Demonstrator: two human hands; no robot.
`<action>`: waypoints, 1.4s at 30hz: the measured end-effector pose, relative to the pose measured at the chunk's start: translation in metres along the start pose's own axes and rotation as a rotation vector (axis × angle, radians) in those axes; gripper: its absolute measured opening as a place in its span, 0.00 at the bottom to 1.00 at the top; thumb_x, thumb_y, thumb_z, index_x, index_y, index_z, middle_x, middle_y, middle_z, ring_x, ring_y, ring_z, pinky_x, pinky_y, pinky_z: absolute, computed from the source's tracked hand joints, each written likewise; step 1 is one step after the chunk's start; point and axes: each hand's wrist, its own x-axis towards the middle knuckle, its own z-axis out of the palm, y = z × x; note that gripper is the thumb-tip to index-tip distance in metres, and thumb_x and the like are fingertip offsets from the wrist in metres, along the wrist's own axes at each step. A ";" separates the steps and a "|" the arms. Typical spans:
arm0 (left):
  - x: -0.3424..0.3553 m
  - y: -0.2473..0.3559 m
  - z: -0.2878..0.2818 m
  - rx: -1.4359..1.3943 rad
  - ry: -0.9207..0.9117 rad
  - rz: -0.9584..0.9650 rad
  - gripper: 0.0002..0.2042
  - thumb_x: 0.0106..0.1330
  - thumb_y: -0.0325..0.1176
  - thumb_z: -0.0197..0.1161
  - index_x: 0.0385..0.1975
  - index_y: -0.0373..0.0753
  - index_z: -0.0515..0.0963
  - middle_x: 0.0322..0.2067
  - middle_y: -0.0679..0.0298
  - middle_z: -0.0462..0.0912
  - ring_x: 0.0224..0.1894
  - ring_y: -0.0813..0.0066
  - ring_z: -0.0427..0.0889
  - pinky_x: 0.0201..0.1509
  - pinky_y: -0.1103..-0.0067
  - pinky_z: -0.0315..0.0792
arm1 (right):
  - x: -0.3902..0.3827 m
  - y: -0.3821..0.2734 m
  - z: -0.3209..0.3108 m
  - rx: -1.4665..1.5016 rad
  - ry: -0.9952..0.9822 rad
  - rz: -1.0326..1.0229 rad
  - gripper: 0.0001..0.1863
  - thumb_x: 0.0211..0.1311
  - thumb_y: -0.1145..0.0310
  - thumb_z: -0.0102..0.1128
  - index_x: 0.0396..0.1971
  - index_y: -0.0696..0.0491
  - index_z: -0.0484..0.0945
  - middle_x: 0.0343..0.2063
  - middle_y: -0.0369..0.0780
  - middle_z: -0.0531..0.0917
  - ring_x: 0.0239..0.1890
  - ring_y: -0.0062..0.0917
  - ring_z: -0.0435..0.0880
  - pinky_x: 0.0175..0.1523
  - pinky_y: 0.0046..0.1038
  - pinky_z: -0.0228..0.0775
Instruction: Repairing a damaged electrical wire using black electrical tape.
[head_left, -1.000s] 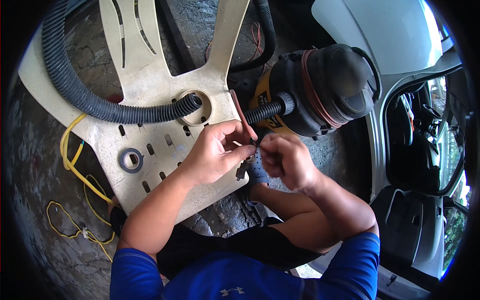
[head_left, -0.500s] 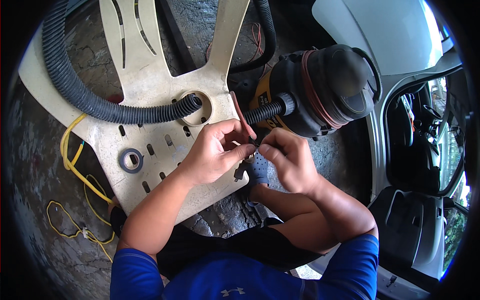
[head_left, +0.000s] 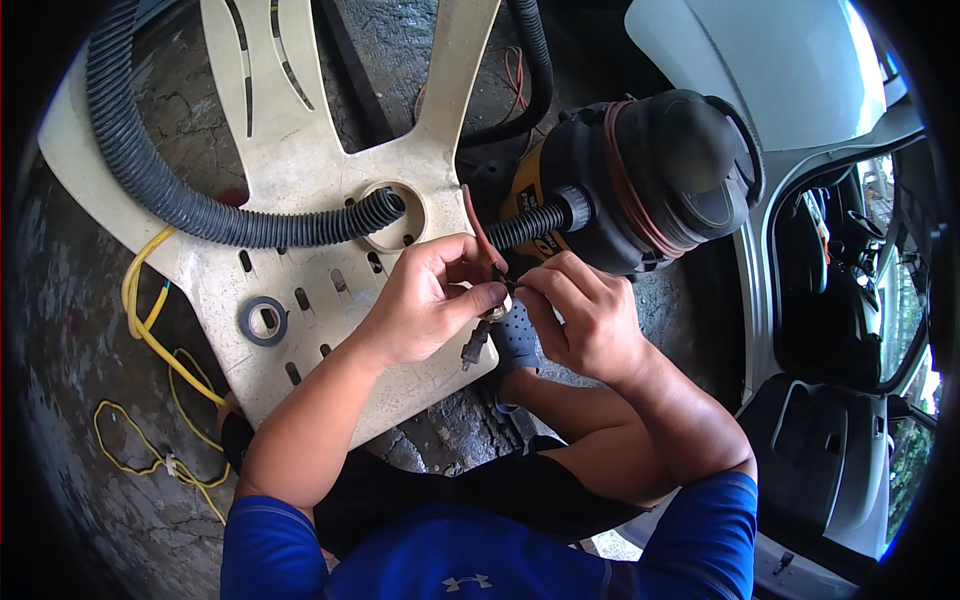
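My left hand (head_left: 430, 305) pinches a reddish power cord (head_left: 476, 222) near a black part at its end, over the chair's right edge. A dark plug (head_left: 474, 346) with prongs hangs just below those fingers. Close on the right, my right hand (head_left: 585, 318) has thumb and forefinger pinched beside the black part; what lies between them is too small to make out. Both hands work above the cream plastic chair (head_left: 350, 395). A dark grey roll of tape (head_left: 263, 321) lies flat on its seat, left of my left hand.
A ribbed black hose (head_left: 260, 228) crosses the chair, its open end over a cream ring (head_left: 418, 225). Beyond my hands stands a black and yellow vacuum cleaner (head_left: 640, 180). A yellow cord (head_left: 150, 450) trails at left. A white car (head_left: 745, 50) with an open door is at right.
My right hand has drawn slightly right and up from the left, its fingers turning. The hanging plug has swung and shows more fully. My left hand has barely moved.
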 end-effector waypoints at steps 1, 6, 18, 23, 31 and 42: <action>0.000 0.002 0.002 0.020 -0.012 0.015 0.07 0.71 0.22 0.70 0.44 0.33 0.81 0.36 0.66 0.86 0.40 0.84 0.85 0.47 0.83 0.80 | -0.001 -0.001 0.005 0.076 0.046 0.052 0.05 0.64 0.73 0.68 0.36 0.56 0.81 0.26 0.36 0.79 0.23 0.28 0.82 0.25 0.32 0.72; -0.003 -0.005 0.009 0.043 -0.025 0.155 0.06 0.72 0.22 0.68 0.46 0.33 0.80 0.37 0.66 0.86 0.41 0.84 0.84 0.47 0.82 0.80 | -0.008 0.011 0.011 1.733 -0.179 1.172 0.11 0.74 0.68 0.51 0.34 0.58 0.79 0.21 0.31 0.73 0.18 0.14 0.65 0.22 0.21 0.51; 0.000 0.005 0.003 0.050 0.018 0.073 0.07 0.71 0.23 0.69 0.45 0.32 0.81 0.37 0.66 0.85 0.40 0.83 0.85 0.47 0.82 0.81 | -0.003 0.007 0.001 0.128 0.020 -0.015 0.12 0.57 0.76 0.74 0.40 0.54 0.82 0.34 0.39 0.82 0.29 0.33 0.86 0.31 0.33 0.78; 0.000 0.006 0.002 0.006 0.026 0.081 0.07 0.70 0.22 0.70 0.44 0.33 0.81 0.36 0.66 0.85 0.40 0.83 0.84 0.46 0.82 0.80 | 0.008 -0.013 -0.003 0.049 0.091 0.052 0.13 0.56 0.76 0.74 0.40 0.54 0.82 0.33 0.38 0.82 0.28 0.31 0.86 0.29 0.31 0.78; -0.003 0.009 0.002 0.012 -0.042 0.061 0.08 0.71 0.24 0.71 0.46 0.34 0.80 0.36 0.67 0.85 0.40 0.83 0.85 0.48 0.82 0.80 | 0.005 -0.011 0.001 0.152 0.046 0.131 0.08 0.62 0.76 0.71 0.39 0.56 0.82 0.33 0.39 0.83 0.28 0.28 0.85 0.29 0.28 0.75; -0.003 0.009 -0.002 -0.052 -0.002 0.094 0.08 0.71 0.24 0.70 0.47 0.33 0.80 0.37 0.67 0.85 0.38 0.84 0.84 0.45 0.83 0.79 | 0.012 -0.012 -0.014 0.550 -0.185 0.485 0.13 0.67 0.73 0.71 0.48 0.58 0.81 0.34 0.38 0.83 0.31 0.24 0.83 0.35 0.26 0.76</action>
